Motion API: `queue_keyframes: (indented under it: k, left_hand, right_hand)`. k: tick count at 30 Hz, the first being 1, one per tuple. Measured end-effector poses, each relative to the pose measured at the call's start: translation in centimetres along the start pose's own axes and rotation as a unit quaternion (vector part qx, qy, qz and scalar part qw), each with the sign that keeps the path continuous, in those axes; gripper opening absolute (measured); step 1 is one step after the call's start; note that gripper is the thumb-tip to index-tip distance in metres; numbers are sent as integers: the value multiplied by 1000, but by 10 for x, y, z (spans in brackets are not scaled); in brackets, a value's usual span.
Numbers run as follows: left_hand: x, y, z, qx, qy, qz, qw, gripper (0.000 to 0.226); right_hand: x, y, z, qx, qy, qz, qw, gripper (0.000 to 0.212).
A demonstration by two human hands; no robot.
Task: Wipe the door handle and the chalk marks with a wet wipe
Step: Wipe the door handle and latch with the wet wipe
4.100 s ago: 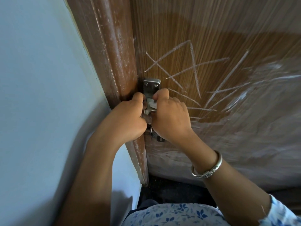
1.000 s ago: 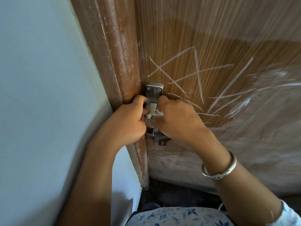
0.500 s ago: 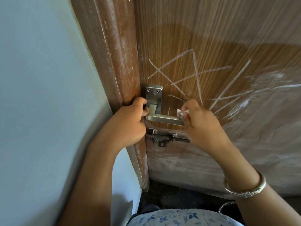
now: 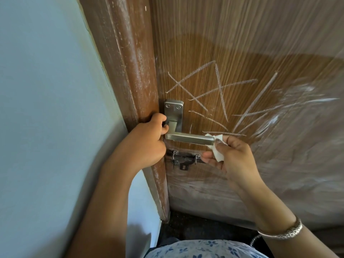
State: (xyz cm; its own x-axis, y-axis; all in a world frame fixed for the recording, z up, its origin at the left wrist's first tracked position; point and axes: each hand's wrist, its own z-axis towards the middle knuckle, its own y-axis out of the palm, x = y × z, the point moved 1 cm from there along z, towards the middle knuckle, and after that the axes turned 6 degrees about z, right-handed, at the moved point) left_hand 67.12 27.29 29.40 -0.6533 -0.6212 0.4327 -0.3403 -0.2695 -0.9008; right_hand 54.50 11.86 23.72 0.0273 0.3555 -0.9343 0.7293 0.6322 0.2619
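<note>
At the frame edge, the left hand (image 4: 147, 142) curls closed around the door handle (image 4: 188, 137) near its pivot. Rightward, the right hand (image 4: 229, 157) pinches the wet wipe (image 4: 216, 150) against the lever's free end, chalk marks (image 4: 219, 90) just above. The small wad could slip off the tip; its underside is hidden.

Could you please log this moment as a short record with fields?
Left hand: grips the door edge beside the handle's base.
Right hand: pinches a small white wet wipe at the free end of the brushed-metal lever door handle.
White chalk marks: unwiped, above the handle.
Dark sliding bolt: below the handle.
</note>
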Motion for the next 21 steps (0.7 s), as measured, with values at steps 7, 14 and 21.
queue_keyframes:
  k: [7, 14, 21]
  left_hand:
    - [0, 4, 0, 21, -13, -12, 1000, 46]
    - [11, -1, 0, 10, -17, 1, 1000, 39]
    - [13, 4, 9, 52, -37, 72, 995, 36]
  right_hand:
    - [-8, -8, -10, 4, -60, -122, 991, 10]
    - [-28, -3, -28, -26, -214, -265, 940, 15]
    - [-35, 17, -19, -54, -343, -356, 868, 28]
